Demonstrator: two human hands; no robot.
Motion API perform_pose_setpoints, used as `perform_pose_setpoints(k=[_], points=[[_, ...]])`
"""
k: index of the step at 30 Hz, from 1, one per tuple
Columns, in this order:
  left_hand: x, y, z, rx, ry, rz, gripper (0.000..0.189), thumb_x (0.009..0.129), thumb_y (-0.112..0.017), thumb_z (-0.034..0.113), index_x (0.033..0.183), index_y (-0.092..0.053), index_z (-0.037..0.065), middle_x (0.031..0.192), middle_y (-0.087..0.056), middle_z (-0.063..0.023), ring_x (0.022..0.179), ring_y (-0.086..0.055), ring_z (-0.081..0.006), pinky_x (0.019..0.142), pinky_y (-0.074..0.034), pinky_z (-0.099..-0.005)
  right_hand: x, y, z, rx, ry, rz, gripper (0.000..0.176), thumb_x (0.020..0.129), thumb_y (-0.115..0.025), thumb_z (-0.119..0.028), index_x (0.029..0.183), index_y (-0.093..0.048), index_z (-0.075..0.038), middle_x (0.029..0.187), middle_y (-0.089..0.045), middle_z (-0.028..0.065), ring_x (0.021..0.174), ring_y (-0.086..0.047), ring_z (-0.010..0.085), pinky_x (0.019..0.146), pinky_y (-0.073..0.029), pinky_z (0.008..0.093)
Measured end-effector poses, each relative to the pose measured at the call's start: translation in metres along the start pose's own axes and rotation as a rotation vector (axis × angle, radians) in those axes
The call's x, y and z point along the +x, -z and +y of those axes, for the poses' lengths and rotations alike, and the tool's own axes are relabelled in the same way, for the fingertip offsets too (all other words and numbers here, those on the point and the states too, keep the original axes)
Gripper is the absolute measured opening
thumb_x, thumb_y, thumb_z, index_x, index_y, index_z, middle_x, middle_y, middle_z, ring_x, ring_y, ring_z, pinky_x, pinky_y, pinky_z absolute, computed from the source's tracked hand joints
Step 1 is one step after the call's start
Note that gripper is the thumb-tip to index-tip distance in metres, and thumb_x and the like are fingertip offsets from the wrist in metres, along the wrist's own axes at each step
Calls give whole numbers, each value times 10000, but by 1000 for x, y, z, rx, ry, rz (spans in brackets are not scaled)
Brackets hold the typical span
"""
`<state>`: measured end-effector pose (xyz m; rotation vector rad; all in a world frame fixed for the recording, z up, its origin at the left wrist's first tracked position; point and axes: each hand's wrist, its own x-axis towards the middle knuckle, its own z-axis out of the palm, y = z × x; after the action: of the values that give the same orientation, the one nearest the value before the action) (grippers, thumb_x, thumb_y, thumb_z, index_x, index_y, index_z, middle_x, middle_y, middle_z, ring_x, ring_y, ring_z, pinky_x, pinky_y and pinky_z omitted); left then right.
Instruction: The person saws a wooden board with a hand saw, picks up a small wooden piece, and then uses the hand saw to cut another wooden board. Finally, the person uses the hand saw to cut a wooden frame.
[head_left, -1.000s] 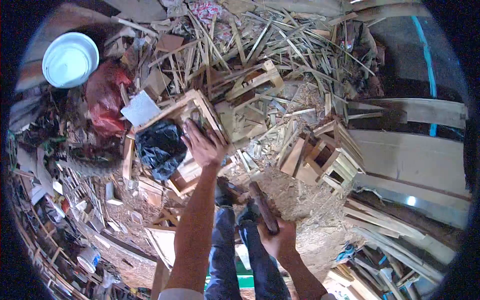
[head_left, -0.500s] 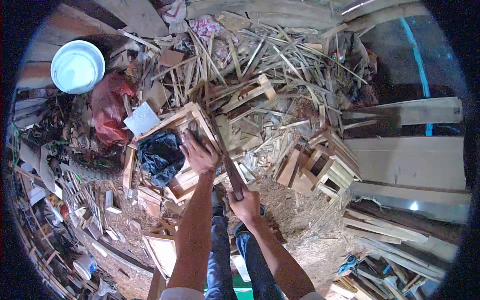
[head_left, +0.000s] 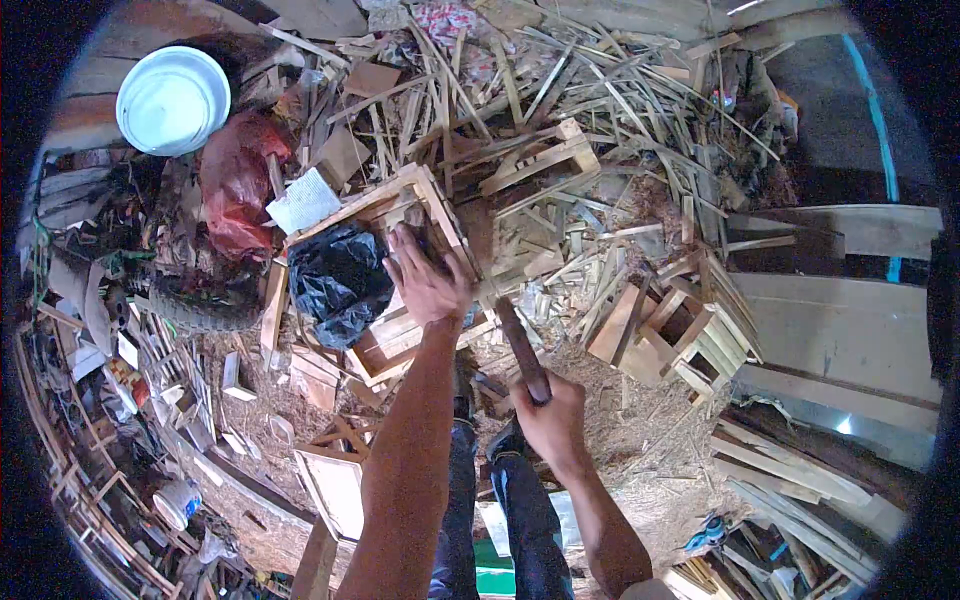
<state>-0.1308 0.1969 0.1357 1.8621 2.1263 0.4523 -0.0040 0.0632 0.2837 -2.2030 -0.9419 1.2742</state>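
Two bare hands are at work, with a shallow rectangular box of pale wood (head_left: 448, 220) under the left hand (head_left: 430, 285). That hand's grip is wide, the fingers spread and laid over the right part of the box rather than closed on it, so the frame runs beneath the palm and on towards 9 o'clock. There, inside the box, sits a crumpled black plastic bag (head_left: 338, 280), near the fingertips. At about half past 4 from this hand, the right hand (head_left: 553, 415) has its grip narrowed around the lower end of a long dark brown tool (head_left: 520, 345), which points from the fist to 11 o'clock. Its far end lies just beside the box's right side; whether they touch cannot be told. A small slatted wooden crate (head_left: 690, 325) stands at 2 o'clock from the right fist, well apart.
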Motion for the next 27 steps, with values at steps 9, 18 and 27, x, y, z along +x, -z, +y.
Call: perform_pose_setpoints(k=[9, 18, 27], points=[[-2, -3, -2, -3, 18, 3, 770, 860, -447, 322, 1468, -158, -54, 1499, -248, -261, 1429, -196, -332, 1160, -115, -505, -98, 52, -4, -122, 40, -3, 139, 758, -692, -101, 679, -602, -30, 481, -493, 41, 449, -487, 97, 454, -392, 310], [2, 0, 2, -34, 42, -7, 755, 846, -454, 284, 1460, -181, -60, 1486, -273, -267, 1422, -212, -341, 1158, -125, -509, -103, 60, -18, -203, -28, -5, 128, 740, -696, -94, 676, -614, -18, 480, -517, 58, 438, -492, 103, 447, -392, 309], [0, 3, 3, -38, 35, -21, 756, 850, -446, 289, 1461, -168, -61, 1491, -259, -269, 1424, -198, -355, 1158, -120, -510, -96, 57, -49, -272, 8, -18, 150, 737, -716, -115, 692, -609, -20, 475, -502, 78, 404, -484, 168, 435, -386, 331]])
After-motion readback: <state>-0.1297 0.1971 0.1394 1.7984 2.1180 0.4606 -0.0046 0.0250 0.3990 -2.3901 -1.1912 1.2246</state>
